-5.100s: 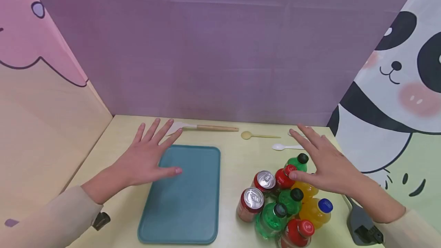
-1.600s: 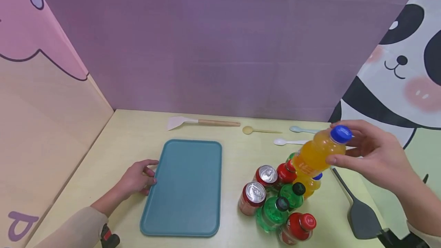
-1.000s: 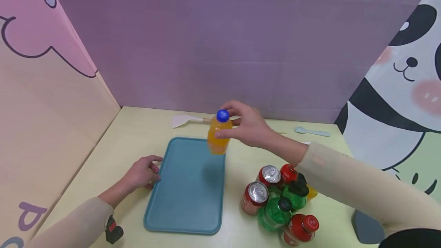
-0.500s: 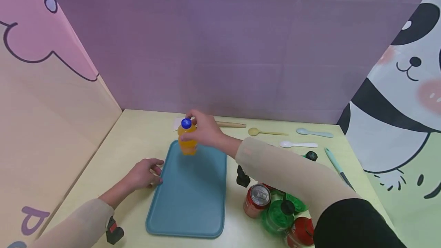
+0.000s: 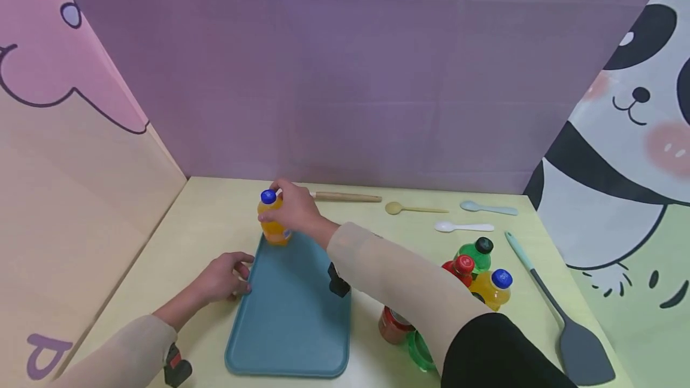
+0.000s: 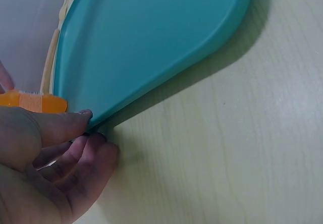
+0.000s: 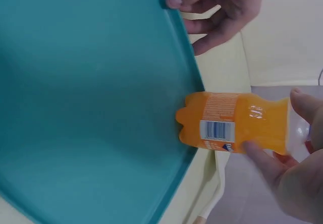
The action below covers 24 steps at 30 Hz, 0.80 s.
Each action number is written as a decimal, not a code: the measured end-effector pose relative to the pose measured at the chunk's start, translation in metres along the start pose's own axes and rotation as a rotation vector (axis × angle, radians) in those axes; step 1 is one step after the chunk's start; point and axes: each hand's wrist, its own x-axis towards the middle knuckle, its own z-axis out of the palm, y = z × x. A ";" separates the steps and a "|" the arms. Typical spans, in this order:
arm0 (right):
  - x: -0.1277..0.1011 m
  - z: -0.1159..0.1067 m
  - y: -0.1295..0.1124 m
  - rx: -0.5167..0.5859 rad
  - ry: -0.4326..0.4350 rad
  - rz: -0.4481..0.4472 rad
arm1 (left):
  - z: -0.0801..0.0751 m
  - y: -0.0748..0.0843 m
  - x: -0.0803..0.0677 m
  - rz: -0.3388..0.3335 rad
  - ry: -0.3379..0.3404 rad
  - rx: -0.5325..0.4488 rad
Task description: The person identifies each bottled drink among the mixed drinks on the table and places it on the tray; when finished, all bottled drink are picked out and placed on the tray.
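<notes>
Bottle [image 5: 273, 224] gripped in our right hand [image 5: 295, 211]: we lower it upright onto tray [image 5: 291, 316] corner, upper left, left hand [image 5: 223, 277] pinching rim.

Pale yellow table [image 5: 215, 226] is carrying a teal tray [image 5: 291, 316], three spoons [image 5: 463, 227] lying along the back, a grey spatula [image 5: 577, 340], clustered bottles [image 5: 487, 280].

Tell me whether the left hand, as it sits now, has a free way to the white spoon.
Probably not. The left hand pinches the left rim of the teal tray, and the white spoon lies far across the table. The right arm, whose right hand holds the orange bottle, crosses between them.
</notes>
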 end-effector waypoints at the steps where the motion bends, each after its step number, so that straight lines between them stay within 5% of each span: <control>1: 0.001 0.001 0.000 -0.010 -0.002 0.006 | 0.001 0.000 0.000 -0.005 0.002 0.002; 13: -0.001 -0.007 0.003 -0.023 -0.094 0.008 | 0.004 0.000 -0.001 -0.022 0.011 0.003; 19: -0.008 -0.033 0.002 -0.098 -0.242 -0.067 | 0.006 0.000 0.000 -0.033 0.011 0.009; 24: -0.027 -0.067 -0.003 -0.118 -0.274 -0.162 | 0.006 0.000 -0.001 -0.017 0.017 0.008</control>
